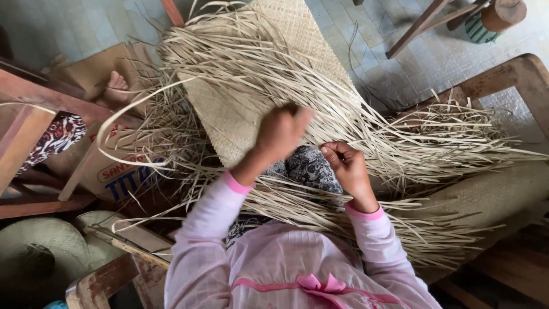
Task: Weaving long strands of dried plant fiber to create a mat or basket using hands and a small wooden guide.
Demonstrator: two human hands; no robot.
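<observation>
a half-woven straw mat [229,109] is lying across the person's lap, pale tan, its loose strips [400,143] fanning out to all sides. the mat's far end is running out of view at the top. the left hand [281,133] is curling shut over strips at the woven edge; the right hand [347,167] is pinching what seems to be a single strip, its fingers [331,153] nearly closed, just beside the left.

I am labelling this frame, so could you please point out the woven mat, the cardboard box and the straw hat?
woven mat [229,109]: head view, bare woven face.
cardboard box [111,171]: head view, printed side.
straw hat [43,246]: head view, woven brim.
</observation>
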